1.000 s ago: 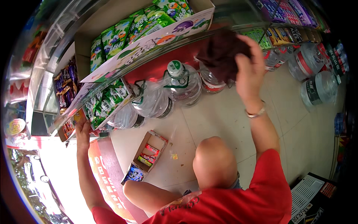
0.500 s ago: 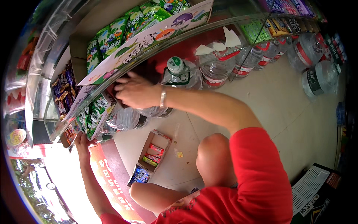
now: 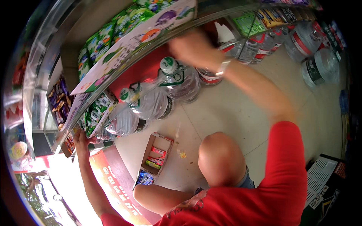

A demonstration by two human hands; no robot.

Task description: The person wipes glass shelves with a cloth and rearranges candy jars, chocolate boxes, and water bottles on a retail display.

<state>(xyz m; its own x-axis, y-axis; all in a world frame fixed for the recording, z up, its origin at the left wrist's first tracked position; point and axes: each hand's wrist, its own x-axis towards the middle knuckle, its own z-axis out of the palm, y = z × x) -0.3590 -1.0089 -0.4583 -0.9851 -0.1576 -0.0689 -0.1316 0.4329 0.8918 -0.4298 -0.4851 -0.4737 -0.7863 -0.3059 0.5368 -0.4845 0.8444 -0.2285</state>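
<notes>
My left hand [image 3: 80,141] is at the lower shelf on the left, its fingers and thumb around the near corner of a box of green-and-white candy packets [image 3: 95,112]. My right hand [image 3: 194,48] is smeared by motion at the glass shelf edge [image 3: 158,39]. It is close to a torn white-edged piece of cardboard [image 3: 224,33] and above the large water bottles; its fingers cannot be made out. Higher up, a display box with a printed front [image 3: 132,47] holds green snack bags [image 3: 102,41].
Large clear water bottles [image 3: 181,84] line the floor under the shelf. An open carton [image 3: 151,150] with red and green packs lies before my legs, touching a box of blue-wrapped sweets [image 3: 144,178]. Purple-wrapped bars [image 3: 60,101] fill a box at left. A red mat [image 3: 113,184] lies nearby.
My right hand has swept right along the shelf edge, uncovering the green-capped bottles. The left hand stays at the candy box. The view has shifted slightly.
</notes>
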